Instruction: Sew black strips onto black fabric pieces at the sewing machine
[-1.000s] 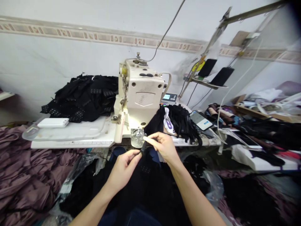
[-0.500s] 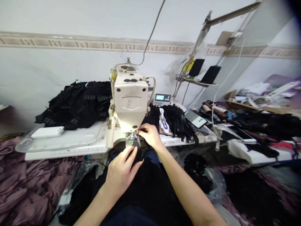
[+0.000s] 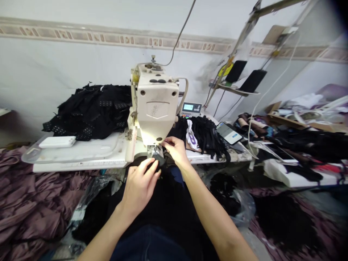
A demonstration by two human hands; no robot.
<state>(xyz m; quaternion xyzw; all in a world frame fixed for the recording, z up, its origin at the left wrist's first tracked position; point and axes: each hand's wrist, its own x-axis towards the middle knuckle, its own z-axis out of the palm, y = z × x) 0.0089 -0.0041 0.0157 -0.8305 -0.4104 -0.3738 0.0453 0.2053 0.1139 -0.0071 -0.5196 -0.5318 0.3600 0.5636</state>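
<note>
Under the presser foot (image 3: 155, 151) of a cream sewing machine (image 3: 154, 105), a piece of black cloth (image 3: 151, 163) sits bunched, dull and soft, with more black cloth spilling down over the person's lap (too dark to make out any seam or weave). The left hand (image 3: 140, 185) lies over the cloth just in front of the foot, its fingers close together and resting on top. The right hand (image 3: 175, 150) is just beside the foot, fingertips drawn together near the cloth's edge; whether they pinch anything cannot be told. Along the surface (image 3: 81, 163), a heap of black pieces (image 3: 92, 112) marked with rows of small dots lies left of the machine, and a bundle of black strips (image 3: 206, 136) lies right of it, near a phone (image 3: 230, 133).
</note>
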